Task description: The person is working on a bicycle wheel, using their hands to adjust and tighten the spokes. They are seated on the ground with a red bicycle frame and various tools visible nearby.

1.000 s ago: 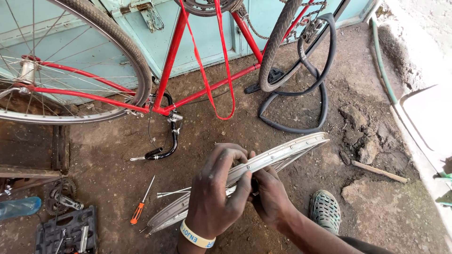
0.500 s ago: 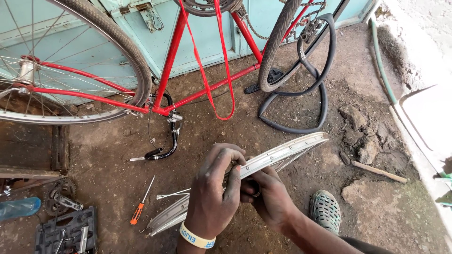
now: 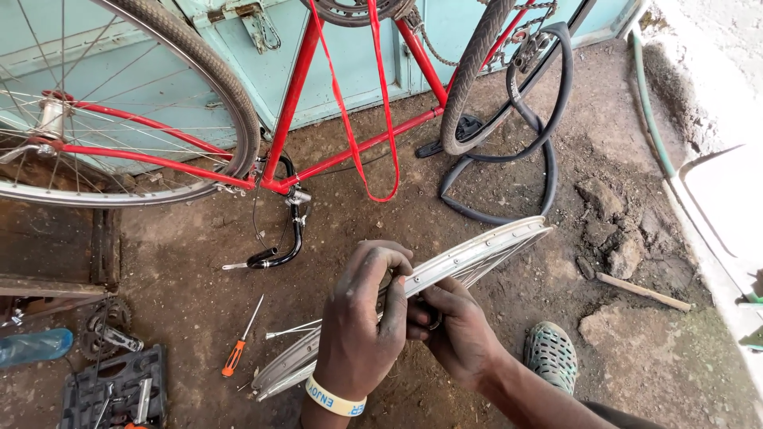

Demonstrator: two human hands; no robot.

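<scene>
Bare dirt floor (image 3: 199, 262) in daylight, pale blue metal door (image 3: 350, 56) behind.

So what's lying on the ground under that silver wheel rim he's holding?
Under the rim: bare dirt and loose spokes near its lower end. Both hands cover the ground beneath its middle.

I saw a red bicycle (image 3: 286, 119) standing upside down against a pale blue door (image 3: 342, 56). A black inner tube (image 3: 548, 151) hung by its rear tyre and trailed onto the dirt. An orange-handled screwdriver (image 3: 238, 349) lay on the ground, with a black tool case (image 3: 111, 393) at the lower left. A green sandal (image 3: 550, 353) sat near a stick (image 3: 642, 291).
</scene>
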